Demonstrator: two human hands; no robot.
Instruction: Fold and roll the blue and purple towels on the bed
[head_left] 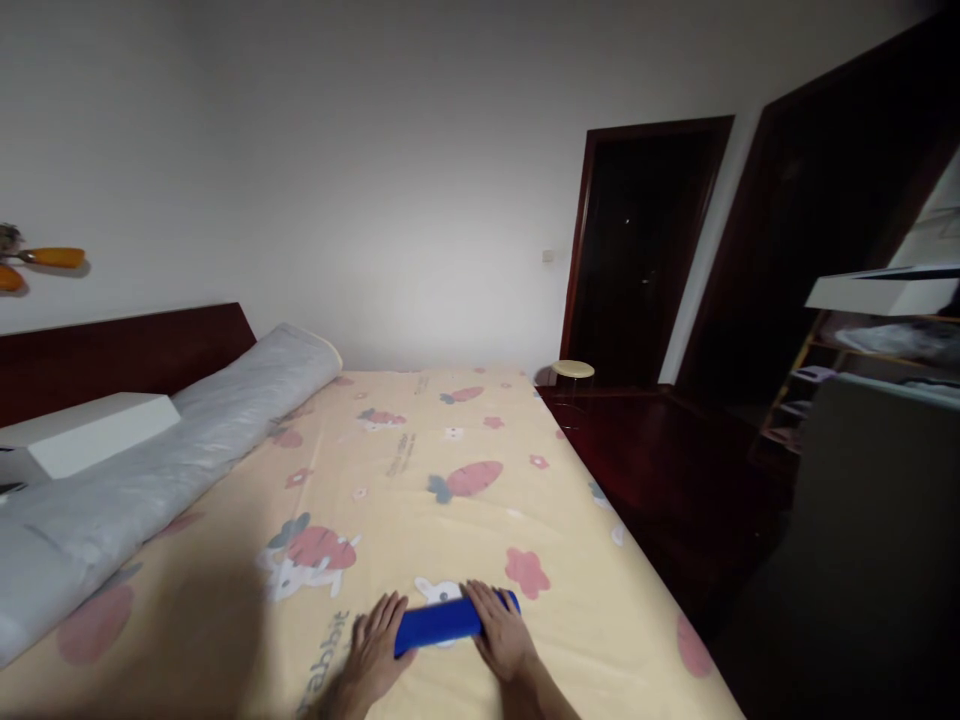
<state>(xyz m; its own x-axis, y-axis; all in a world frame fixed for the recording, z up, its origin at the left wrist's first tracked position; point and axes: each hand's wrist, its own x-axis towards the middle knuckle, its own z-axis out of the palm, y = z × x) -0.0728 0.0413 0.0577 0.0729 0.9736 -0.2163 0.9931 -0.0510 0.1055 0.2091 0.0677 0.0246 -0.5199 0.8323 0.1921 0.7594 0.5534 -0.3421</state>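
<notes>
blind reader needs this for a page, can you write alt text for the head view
A person's left hand and right hand rest at opposite ends of a long blue object on a cream bedsheet printed with rabbits and carrots. Grey bedding lies to the left; a stool and dark door stand beyond.

2 bare hands, bare forearms

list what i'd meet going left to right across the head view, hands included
grey bedding → left hand → blue object → right hand → round stool → white box at far right
</notes>
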